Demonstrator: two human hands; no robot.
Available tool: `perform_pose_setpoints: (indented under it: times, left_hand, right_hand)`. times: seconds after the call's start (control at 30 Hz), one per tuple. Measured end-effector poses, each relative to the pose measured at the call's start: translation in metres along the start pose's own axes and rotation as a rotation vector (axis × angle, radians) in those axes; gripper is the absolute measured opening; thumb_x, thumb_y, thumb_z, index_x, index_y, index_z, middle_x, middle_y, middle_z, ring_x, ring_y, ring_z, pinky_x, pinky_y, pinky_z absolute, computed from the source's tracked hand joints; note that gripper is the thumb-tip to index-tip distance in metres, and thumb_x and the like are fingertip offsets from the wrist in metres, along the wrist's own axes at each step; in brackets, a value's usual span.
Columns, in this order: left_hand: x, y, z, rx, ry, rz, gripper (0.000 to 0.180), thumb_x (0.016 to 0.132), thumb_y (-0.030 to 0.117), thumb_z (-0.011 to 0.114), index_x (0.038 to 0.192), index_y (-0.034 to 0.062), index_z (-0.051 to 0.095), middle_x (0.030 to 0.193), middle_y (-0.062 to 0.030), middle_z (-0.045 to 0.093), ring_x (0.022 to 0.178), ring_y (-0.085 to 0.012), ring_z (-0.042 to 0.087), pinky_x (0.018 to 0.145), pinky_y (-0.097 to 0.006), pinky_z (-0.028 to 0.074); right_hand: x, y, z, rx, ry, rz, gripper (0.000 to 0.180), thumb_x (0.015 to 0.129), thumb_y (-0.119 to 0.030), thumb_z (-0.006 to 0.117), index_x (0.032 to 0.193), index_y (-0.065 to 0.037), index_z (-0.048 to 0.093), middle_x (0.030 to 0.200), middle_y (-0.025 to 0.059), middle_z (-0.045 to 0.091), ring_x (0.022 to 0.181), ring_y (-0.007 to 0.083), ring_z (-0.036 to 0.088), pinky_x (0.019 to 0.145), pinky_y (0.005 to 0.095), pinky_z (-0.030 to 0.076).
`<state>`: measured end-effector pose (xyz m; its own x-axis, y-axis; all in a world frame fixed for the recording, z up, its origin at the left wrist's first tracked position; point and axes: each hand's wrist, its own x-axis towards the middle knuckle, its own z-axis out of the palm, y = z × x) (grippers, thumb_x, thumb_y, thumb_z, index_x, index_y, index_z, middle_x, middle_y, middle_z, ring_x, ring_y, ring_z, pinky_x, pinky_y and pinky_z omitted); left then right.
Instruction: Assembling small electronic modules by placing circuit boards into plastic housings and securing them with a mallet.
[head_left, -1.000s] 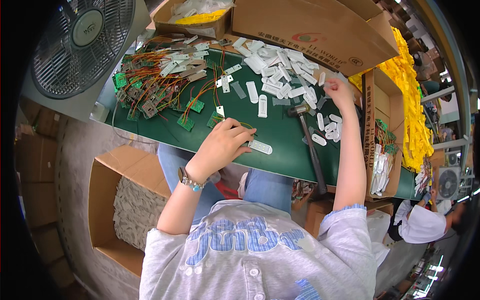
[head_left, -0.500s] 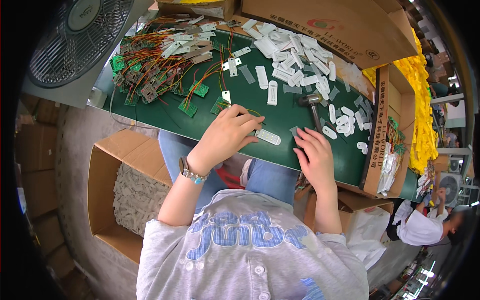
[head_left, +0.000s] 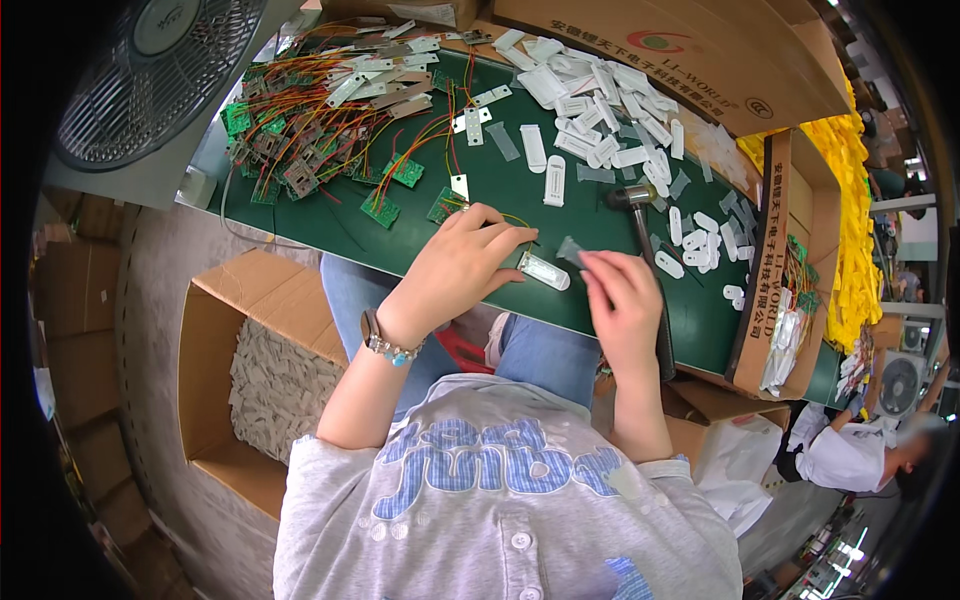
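We saw a dark green mat (head_left: 400, 225), white plastic cases (head_left: 600, 110), green boards (head_left: 300, 170) with red, orange and yellow wires, brown cartons (head_left: 215, 330), and a grey shirt (head_left: 500, 510) with blue checked letters.

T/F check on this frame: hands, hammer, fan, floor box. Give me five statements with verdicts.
1. The left hand rests on a white plastic casing on the green table. True.
2. The right hand grips the hammer. False: the hammer lies on the table beside it; the right hand pinches a small clear piece.
3. The fan stands at the table's far left. True.
4. The green circuit boards with wires are piled at the right end. False: they are at the left; white casings fill the right.
5. The cardboard box on the floor holds yellow parts. False: pale grey ones.
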<state>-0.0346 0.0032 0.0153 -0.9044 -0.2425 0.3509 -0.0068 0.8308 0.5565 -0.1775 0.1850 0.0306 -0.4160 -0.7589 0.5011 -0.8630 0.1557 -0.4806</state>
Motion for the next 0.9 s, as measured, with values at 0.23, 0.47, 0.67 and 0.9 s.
perform_pose_setpoints:
  times: [0.23, 0.47, 0.67, 0.9]
  left_hand:
    - [0.0, 0.0, 0.0, 0.0, 0.01, 0.016, 0.051, 0.075, 0.02, 0.079, 0.123, 0.0118, 0.064, 0.105, -0.0055, 0.063, 0.106, -0.0263, 0.057, 0.092, -0.04, 0.048]
    - [0.0, 0.001, 0.0, 0.009, 0.0, -0.003, 0.051, 0.076, 0.022, 0.079, 0.123, 0.0121, 0.064, 0.106, -0.0074, 0.063, 0.106, -0.0268, 0.057, 0.092, -0.041, 0.048]
    - [0.001, -0.003, 0.003, 0.027, 0.007, 0.068, 0.039, 0.076, 0.024, 0.077, 0.112, 0.0133, 0.067, 0.112, 0.0019, 0.066, 0.106, -0.0243, 0.056, 0.093, -0.04, 0.048]
    - [0.001, -0.002, 0.003, 0.064, 0.018, 0.099, 0.026, 0.076, 0.024, 0.075, 0.1, 0.0159, 0.067, 0.119, 0.0091, 0.067, 0.106, -0.022, 0.055, 0.093, -0.038, 0.048]
  right_hand:
    - [-0.006, -0.009, 0.019, -0.04, -0.11, -0.12, 0.037, 0.071, 0.004, 0.072, 0.106, -0.01, 0.074, 0.102, 0.0043, 0.065, 0.091, 0.0247, 0.062, 0.079, 0.0381, 0.049]
    - [-0.004, -0.011, 0.02, -0.053, -0.111, -0.145, 0.031, 0.072, 0.001, 0.07, 0.101, -0.009, 0.074, 0.1, 0.0036, 0.066, 0.091, 0.0229, 0.062, 0.077, 0.0371, 0.048]
    - [-0.007, -0.013, 0.022, -0.129, -0.109, -0.166, 0.028, 0.075, -0.002, 0.068, 0.101, -0.009, 0.074, 0.1, 0.0032, 0.066, 0.091, 0.0223, 0.062, 0.077, 0.0367, 0.047]
    - [-0.007, -0.017, 0.011, -0.182, -0.181, -0.155, 0.03, 0.079, -0.002, 0.066, 0.108, -0.009, 0.072, 0.113, 0.0062, 0.064, 0.098, 0.025, 0.062, 0.083, 0.0393, 0.048]
